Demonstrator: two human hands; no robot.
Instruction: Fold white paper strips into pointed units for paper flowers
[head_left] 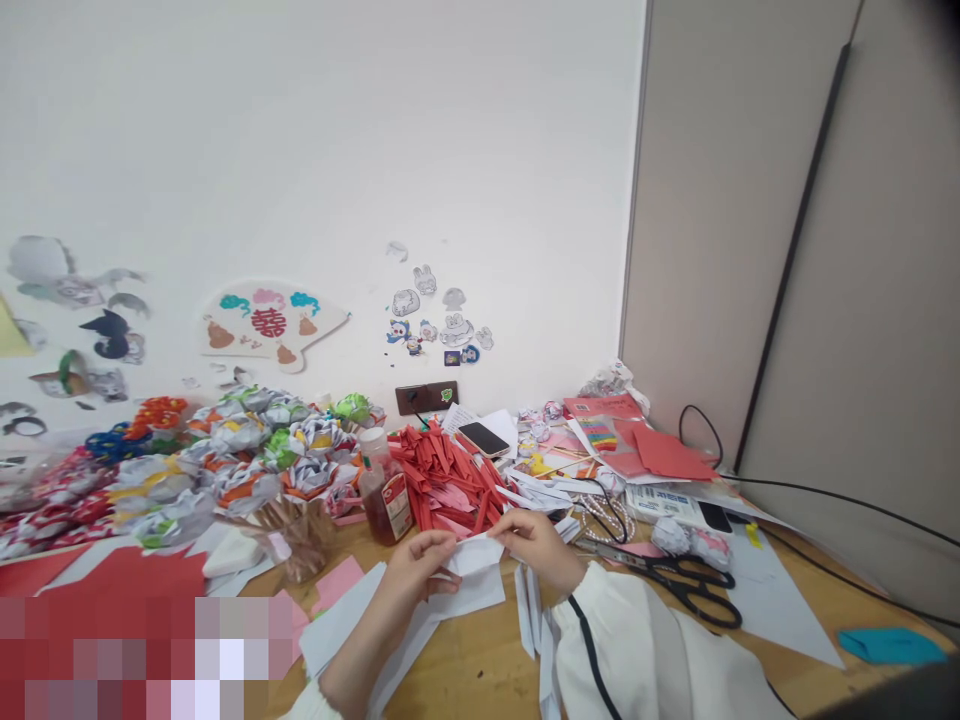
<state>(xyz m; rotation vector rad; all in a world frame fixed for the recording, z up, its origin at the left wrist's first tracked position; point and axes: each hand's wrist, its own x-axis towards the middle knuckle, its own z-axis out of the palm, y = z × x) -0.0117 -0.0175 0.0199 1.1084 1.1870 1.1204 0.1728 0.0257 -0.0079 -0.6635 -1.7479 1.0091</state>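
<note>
My sleeve (645,650) lies nearest, right of the bottle (391,500). My left grip (418,572) and right grip (541,545) pinch the paper (477,554), nearer and right of the bottle; uneven pulling could tear it. Red strips (442,470) just right of the bottle crowd the space beyond; scissors (670,573) lie farther right.

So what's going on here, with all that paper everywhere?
Someone is holding a piece of white paper in both hands: the left hand grips one end, the right hand the other. Just past the hands is a heap of red strips, beside a bottle. White strips lie below the right hand. The scissors rest on the table to the right, with neither hand on them.
</note>
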